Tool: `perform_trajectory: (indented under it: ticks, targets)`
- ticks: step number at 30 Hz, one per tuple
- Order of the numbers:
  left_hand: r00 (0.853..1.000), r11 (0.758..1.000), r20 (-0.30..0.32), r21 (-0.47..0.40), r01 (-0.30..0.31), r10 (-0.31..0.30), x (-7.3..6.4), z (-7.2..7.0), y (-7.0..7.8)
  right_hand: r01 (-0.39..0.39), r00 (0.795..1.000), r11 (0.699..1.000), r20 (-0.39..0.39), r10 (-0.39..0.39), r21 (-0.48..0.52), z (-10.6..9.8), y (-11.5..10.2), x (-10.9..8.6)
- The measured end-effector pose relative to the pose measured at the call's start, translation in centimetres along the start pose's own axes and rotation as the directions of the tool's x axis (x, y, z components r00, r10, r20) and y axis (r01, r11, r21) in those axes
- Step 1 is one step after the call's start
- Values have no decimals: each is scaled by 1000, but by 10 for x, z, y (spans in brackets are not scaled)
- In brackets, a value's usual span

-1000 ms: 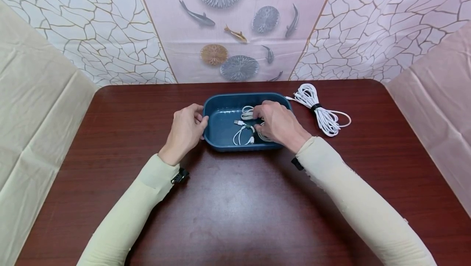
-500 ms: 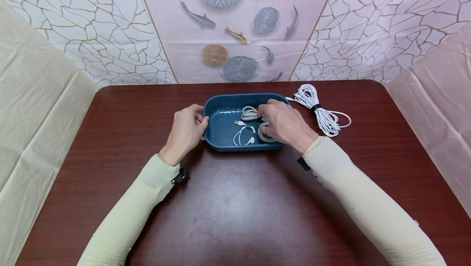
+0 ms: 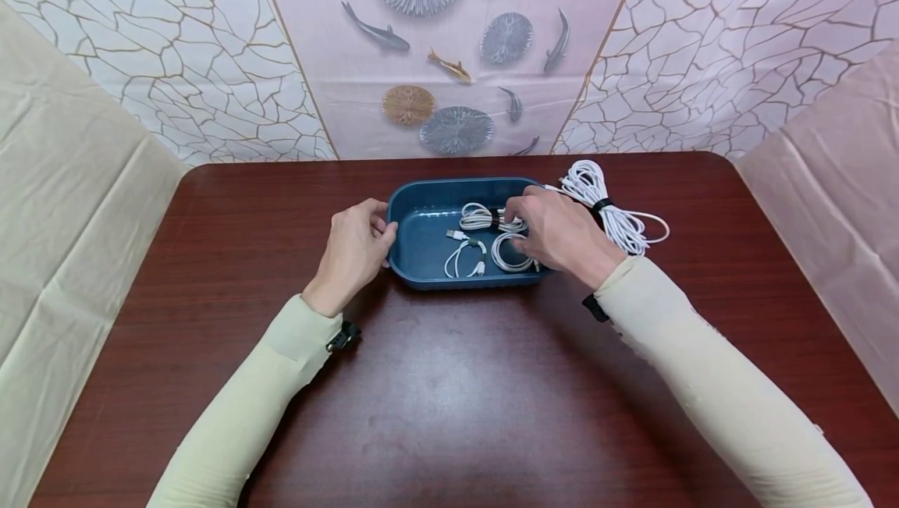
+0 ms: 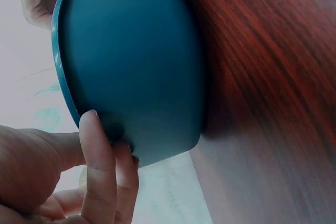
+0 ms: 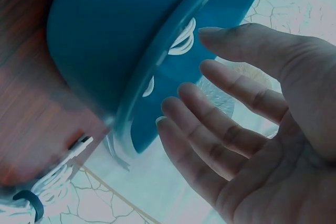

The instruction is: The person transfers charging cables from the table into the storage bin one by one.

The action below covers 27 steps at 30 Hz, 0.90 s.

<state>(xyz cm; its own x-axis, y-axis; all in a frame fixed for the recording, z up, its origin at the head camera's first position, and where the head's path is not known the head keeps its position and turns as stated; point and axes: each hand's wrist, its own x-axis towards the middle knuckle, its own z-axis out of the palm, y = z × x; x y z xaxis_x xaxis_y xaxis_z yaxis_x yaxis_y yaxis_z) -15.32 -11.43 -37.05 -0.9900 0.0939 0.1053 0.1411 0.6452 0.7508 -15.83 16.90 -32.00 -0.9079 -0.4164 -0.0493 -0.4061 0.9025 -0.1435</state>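
Observation:
A dark blue plastic bin [image 3: 424, 243] sits near the table's back edge. My left hand [image 3: 354, 250] pinches its left end; in the left wrist view, fingers [image 4: 97, 156] press the outer wall with the rim between them and the thumb. My right hand [image 3: 565, 235] hovers over the bin's right end. Its fingers are loosely bent and apart, holding nothing in the right wrist view. Inside the bin lie a bundled white cable [image 3: 477, 216] with a black tie, a round-coiled cable [image 3: 500, 258] and a short white USB cable [image 3: 454, 264].
Beyond the bin's right end lies a long bundled white cable [image 3: 625, 229] with a black tie, on the brown table [image 3: 449, 399]. A patterned cloth [image 3: 456, 63] hangs behind the table, and plain beige cloth [image 3: 63, 219] flanks it.
My right hand has drawn to the right, away from the cables, uncovering the tied bundle and the round coil. My left hand stays on the bin's left end.

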Motion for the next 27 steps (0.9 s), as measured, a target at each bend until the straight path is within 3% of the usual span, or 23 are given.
perform_trajectory:
  ticks: [14,27]
  targets:
    - [1000,1000,-5,9,-7,7,0,-1,0,15,1000,1000,-27,-15,17,-8,10,-6]
    - [1000,1000,-4,1,-8,8,0,0,-1,-33,999,999,13,32,31,-17,20,-7]
